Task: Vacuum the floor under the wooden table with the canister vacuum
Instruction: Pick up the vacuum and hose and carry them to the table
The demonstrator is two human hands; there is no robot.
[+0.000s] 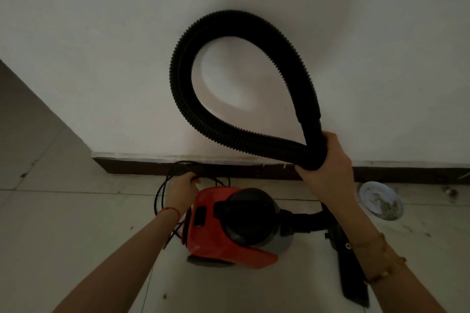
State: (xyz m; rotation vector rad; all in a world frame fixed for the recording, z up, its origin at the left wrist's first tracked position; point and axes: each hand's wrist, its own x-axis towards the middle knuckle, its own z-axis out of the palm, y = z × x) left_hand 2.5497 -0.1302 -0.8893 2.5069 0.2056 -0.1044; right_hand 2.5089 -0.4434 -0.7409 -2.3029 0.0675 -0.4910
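Canister vacuum (229, 223): red body, dark domed top, grey base, on tiled floor (63, 236) just beside dark skirting board (267, 170) under white wall (101, 46).
Hose (188, 99): black, ribbed, raised in a tall loop against the wall; two runs gathered where the loop closes.
Right hand (328, 162): fingers curled round both gathered runs of the hose, holding the loop up; gold bracelets on the wrist.
Left hand (183, 183): reaching down behind the vacuum, fingers closed on the thin black power cord (159, 193), coiled loosely on the floor near the skirting; red thread on the wrist.
Nozzle (353, 284): black, flat, on the floor right of the vacuum, partly hidden by the right forearm.
Round floor drain cover (381, 202): right of the vacuum, near the skirting.
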